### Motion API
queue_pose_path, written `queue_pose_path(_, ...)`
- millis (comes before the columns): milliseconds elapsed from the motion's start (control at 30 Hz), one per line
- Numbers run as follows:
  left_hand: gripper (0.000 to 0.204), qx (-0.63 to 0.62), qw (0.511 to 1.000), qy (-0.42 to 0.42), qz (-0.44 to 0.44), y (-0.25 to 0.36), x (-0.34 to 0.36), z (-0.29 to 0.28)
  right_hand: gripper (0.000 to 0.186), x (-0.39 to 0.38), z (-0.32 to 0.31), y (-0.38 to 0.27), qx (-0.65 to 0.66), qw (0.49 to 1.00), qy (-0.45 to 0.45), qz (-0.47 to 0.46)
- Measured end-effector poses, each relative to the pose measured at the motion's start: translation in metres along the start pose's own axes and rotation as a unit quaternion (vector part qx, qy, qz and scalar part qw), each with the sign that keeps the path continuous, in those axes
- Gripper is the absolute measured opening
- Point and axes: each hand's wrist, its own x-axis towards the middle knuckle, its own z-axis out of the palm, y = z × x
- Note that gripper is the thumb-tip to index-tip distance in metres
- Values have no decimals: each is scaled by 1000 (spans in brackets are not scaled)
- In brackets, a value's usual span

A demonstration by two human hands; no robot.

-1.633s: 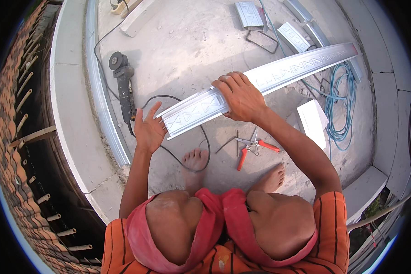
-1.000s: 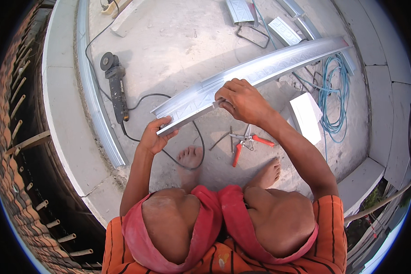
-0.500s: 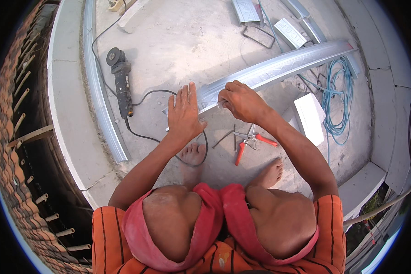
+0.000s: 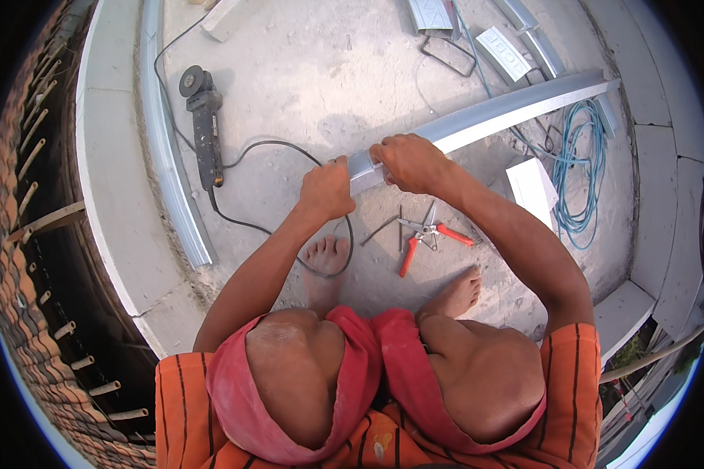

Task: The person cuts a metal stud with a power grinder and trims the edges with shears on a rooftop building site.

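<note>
A long silvery metal channel (image 4: 508, 114) runs from my hands toward the far right, its smooth side facing up. My left hand (image 4: 328, 190) is closed around its near left end, fingers curled over the edge. A short way along it, my right hand (image 4: 416, 164) grips the same channel from above, with the fingertips partly hidden. Below my hands, red-handled snips (image 4: 451, 234) lie with their handles spread on the concrete, beside thin dark rods (image 4: 380, 230). My bare feet are on either side of the snips.
An angle grinder (image 4: 206, 133) lies at the left, its black cord (image 4: 278, 143) looping by my left foot. Another metal channel (image 4: 172, 156) lies along the left ledge. Coiled blue cable (image 4: 580, 172) and a white block (image 4: 530, 191) are at right. Beyond the left ledge is a drop toward roof tiles.
My left hand has gone from flat with fingers stretched to closed around the channel's end. The channel has rolled over, so its embossed face gives way to a smooth one.
</note>
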Motion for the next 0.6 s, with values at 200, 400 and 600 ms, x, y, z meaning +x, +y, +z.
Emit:
queue_pose_path(200,47,12,1000,18,-4,-3,8,5,32,6,-11,-2,7,997,-69,17)
queue_pose_path(400,49,49,998,-42,24,-13,21,-5,32,5,-8,-4,-33,999,-40,-3)
queue_pose_path(600,58,25,999,-44,8,-10,22,-5,35,6,-12,-1,-34,998,-53,27)
